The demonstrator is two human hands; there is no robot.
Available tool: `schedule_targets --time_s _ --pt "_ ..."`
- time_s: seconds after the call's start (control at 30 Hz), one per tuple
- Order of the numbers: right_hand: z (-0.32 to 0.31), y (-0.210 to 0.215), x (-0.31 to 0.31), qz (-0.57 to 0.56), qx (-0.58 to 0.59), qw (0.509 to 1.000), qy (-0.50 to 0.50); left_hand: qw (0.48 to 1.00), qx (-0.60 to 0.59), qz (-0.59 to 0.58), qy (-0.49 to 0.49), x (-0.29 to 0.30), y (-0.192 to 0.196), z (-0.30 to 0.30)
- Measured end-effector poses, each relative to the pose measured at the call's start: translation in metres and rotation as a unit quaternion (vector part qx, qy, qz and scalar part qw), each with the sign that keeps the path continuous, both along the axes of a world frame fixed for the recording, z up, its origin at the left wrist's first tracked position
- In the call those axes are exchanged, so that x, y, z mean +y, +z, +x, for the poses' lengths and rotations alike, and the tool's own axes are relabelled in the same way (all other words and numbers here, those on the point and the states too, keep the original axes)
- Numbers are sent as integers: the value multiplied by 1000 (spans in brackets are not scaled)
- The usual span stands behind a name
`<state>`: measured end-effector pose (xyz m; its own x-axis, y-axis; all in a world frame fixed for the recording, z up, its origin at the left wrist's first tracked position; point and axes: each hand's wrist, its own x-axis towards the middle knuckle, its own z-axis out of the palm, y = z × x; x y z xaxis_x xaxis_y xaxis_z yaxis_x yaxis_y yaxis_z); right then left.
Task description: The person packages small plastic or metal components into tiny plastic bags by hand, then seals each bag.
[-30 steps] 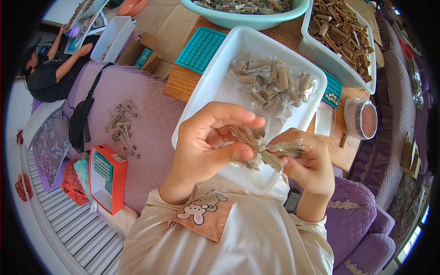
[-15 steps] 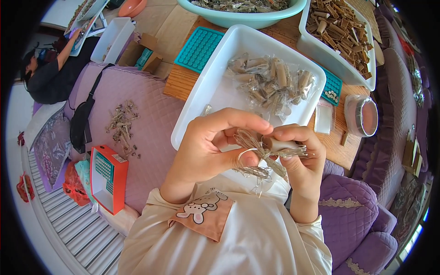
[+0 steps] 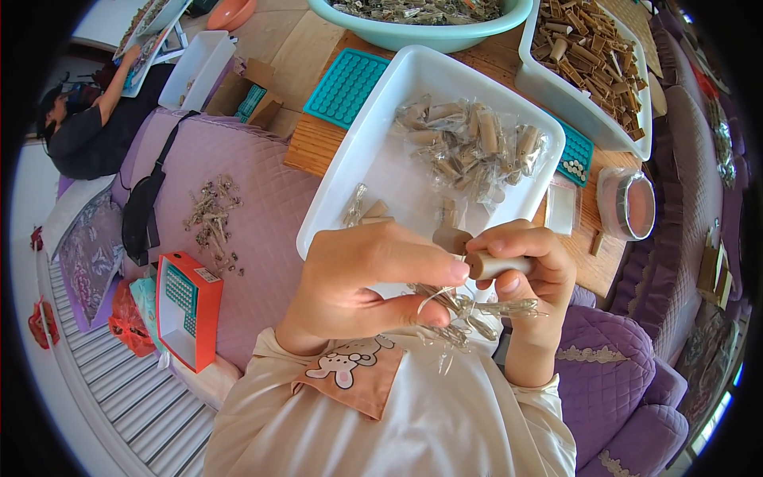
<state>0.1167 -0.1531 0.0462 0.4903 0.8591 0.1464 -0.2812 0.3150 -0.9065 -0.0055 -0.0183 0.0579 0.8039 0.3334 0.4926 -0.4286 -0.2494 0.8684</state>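
Over the near end of the white tray (image 3: 350,143), my right hand (image 3: 548,270) grips a beige cork-shaped cylinder (image 3: 502,267) between thumb and fingers, its end face turned left. Below it hangs a coiled bundle of thin wire (image 3: 469,319), tied round the middle, against my right thumb. My left hand (image 3: 358,274) is closed, with a pale strand of the wire by its thumb; the index fingertip is at the cylinder's end. Its other fingers are hidden. Beyond my hands, several bagged cork-shaped pieces (image 3: 485,135) lie in the tray, with a small wire bundle (image 3: 355,205) at its left side.
A tub of brown pieces (image 3: 548,99) stands far right, a mint basin (image 3: 429,36) far ahead. Teal trays (image 3: 346,87), a tape roll (image 3: 636,205) and an open red box (image 3: 208,318) surround me. Loose parts (image 3: 214,215) lie on the purple cover. Another person (image 3: 103,131) works far left.
The cylinder has turned and come into fuller view in my right hand. The wire bundle has dropped lower, and my left hand has shifted down, uncovering small pieces in the tray.
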Motion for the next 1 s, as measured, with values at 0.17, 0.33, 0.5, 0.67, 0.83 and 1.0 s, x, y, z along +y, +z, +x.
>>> schedule_targets --time_s 0.17,0.33,0.5,0.67,0.83,1.0 --pt "4 4 0 26 -60 998 -3 998 -30 56 4 0 3 -2" --pt "5 0 -4 25 -90 996 8 988 147 -52 -10 -3 16 -5" --pt "-3 -5 -2 68 -24 997 6 957 203 -187 -90 -5 17 -7" --pt "-6 -11 -1 109 -50 992 -30 945 240 -179 -129 -4 18 -5" --pt "0 -13 -10 72 -142 986 -56 956 220 -165 -103 -6 14 -3" --pt "-5 -3 -11 -27 -37 999 -28 976 184 -99 -64 -13 11 0"
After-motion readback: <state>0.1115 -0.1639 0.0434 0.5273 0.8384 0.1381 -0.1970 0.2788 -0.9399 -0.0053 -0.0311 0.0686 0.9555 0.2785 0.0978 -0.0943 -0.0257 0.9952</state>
